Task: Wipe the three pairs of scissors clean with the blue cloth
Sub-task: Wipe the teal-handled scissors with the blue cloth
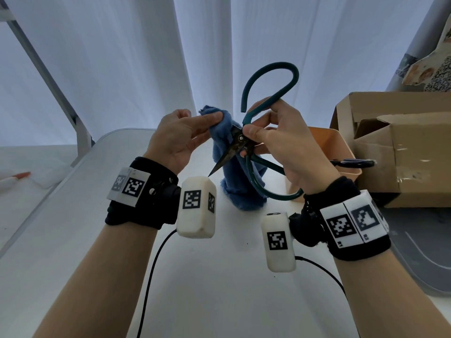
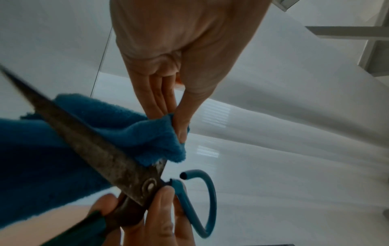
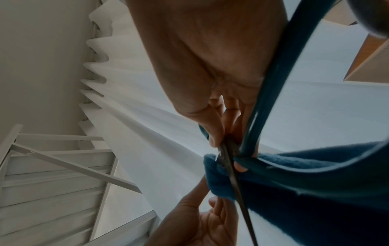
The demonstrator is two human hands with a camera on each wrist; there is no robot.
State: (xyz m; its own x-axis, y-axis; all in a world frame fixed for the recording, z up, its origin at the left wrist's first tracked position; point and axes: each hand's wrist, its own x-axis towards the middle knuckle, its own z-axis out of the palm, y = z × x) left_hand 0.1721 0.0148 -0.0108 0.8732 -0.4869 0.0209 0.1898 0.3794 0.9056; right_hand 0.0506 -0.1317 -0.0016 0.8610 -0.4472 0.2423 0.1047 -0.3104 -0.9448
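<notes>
A large pair of scissors (image 1: 234,147) with dark blades and green loop handles is held up above the table. My right hand (image 1: 273,140) pinches it at the pivot, blades pointing down-left. My left hand (image 1: 188,132) pinches the blue cloth (image 1: 234,181) between thumb and fingers against the blade base; the cloth hangs behind the blades. The left wrist view shows the rusty scissors blade (image 2: 88,149) across the blue cloth (image 2: 130,129), left hand (image 2: 176,119) pinching it. In the right wrist view the scissors blade (image 3: 235,179) runs edge-on through the blue cloth (image 3: 305,183). Another pair of scissors (image 1: 353,163) lies in the orange tray.
An orange tray (image 1: 341,147) stands behind my right hand, with a cardboard box (image 1: 395,147) to its right. A grey tray (image 1: 424,254) sits at the right table edge. A white curtain hangs behind; a metal frame stands at the left.
</notes>
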